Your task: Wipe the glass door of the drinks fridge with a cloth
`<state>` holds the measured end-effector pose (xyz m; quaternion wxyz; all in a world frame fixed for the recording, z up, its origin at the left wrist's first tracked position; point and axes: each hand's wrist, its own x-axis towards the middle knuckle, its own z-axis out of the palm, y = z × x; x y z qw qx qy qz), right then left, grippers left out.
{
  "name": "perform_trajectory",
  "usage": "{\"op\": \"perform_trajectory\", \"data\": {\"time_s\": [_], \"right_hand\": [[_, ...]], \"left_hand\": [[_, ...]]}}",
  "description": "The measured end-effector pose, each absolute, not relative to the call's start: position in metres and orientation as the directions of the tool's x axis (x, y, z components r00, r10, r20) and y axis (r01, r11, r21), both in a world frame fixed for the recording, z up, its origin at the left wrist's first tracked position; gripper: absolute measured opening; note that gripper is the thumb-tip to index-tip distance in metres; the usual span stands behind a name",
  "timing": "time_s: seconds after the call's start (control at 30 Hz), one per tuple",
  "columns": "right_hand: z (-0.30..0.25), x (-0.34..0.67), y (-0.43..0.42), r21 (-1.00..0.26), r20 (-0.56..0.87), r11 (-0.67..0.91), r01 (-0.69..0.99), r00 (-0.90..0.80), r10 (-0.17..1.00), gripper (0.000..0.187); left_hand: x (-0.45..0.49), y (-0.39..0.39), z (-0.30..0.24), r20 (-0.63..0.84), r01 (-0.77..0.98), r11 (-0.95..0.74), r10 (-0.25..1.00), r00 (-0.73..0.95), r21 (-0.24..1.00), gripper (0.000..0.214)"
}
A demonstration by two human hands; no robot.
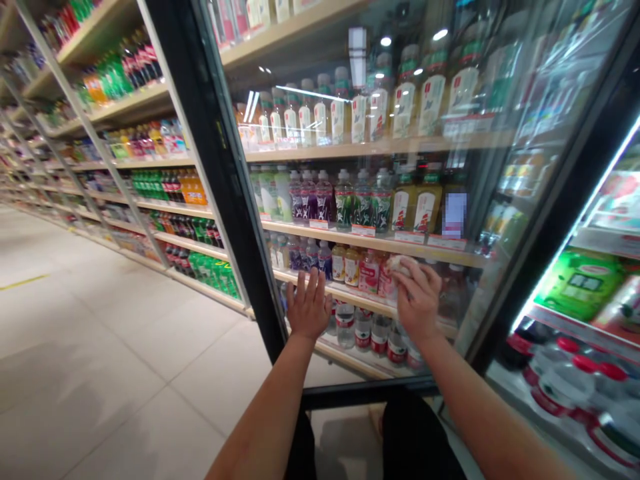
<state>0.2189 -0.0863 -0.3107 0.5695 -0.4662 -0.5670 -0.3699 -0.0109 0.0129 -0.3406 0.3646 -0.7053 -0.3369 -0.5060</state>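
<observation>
A glass door point(320, 363) in a black frame stands swung out in front of me, with shelves of bottled drinks visible through it. Flat against the lower left of the pane, or very near it, is my left hand point(309, 308), fingers spread and nothing in it. My right hand point(419, 300) is closed around a crumpled whitish cloth point(400, 264) and holds it at the glass, to the right of the left hand. Behind the glass near the cloth stand pink-labelled bottles point(369, 272). The fingers cover part of the cloth.
Right of the door, a lit cooler holds red-capped water bottles point(565, 387) and a green package point(575, 283). Long drink shelves point(180, 208) run along the left above a pale tiled floor point(125, 373). My black-clad legs point(420, 440) are below the door's bottom edge.
</observation>
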Motion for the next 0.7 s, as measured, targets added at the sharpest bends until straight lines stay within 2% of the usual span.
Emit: {"op": "perform_trajectory", "data": {"time_s": [0.1,0.17,0.23,0.33,0.4,0.47,0.6,0.7], "right_hand": [[-0.352,0.203,-0.091,0.028,0.960,0.344,0.938,-0.121,0.252,0.029],[-0.364,0.199,-0.094,0.096,0.928,0.376,0.922,-0.220,0.300,0.028],[-0.351,0.203,-0.092,0.077,0.944,0.357,0.931,-0.184,0.276,0.027],[-0.314,0.216,-0.088,-0.028,0.986,0.307,0.951,-0.024,0.165,0.026],[-0.304,0.219,-0.086,-0.060,0.992,0.299,0.952,0.023,0.124,0.024],[-0.318,0.216,-0.088,-0.057,0.990,0.298,0.953,0.016,0.137,0.026],[-0.359,0.209,-0.094,0.057,0.956,0.341,0.938,-0.150,0.253,0.028],[-0.346,0.223,-0.094,0.047,0.958,0.333,0.942,-0.136,0.251,0.027]], "left_hand": [[-0.011,0.013,-0.342,0.959,0.860,-0.479,0.112,0.261,-0.178,0.061],[-0.011,0.013,-0.342,0.958,0.855,-0.487,0.113,0.264,-0.179,0.061],[-0.011,0.013,-0.341,0.959,0.840,-0.515,0.109,0.263,-0.172,0.063],[-0.011,0.012,-0.339,0.962,0.831,-0.529,0.093,0.258,-0.172,0.067],[-0.011,0.010,-0.338,0.960,0.836,-0.513,0.077,0.270,-0.194,0.070],[-0.011,0.010,-0.336,0.958,0.837,-0.504,0.064,0.280,-0.211,0.072],[-0.011,0.011,-0.335,0.962,0.820,-0.540,0.063,0.264,-0.189,0.074],[-0.011,0.013,-0.336,0.962,0.822,-0.538,0.067,0.264,-0.188,0.074]]}}
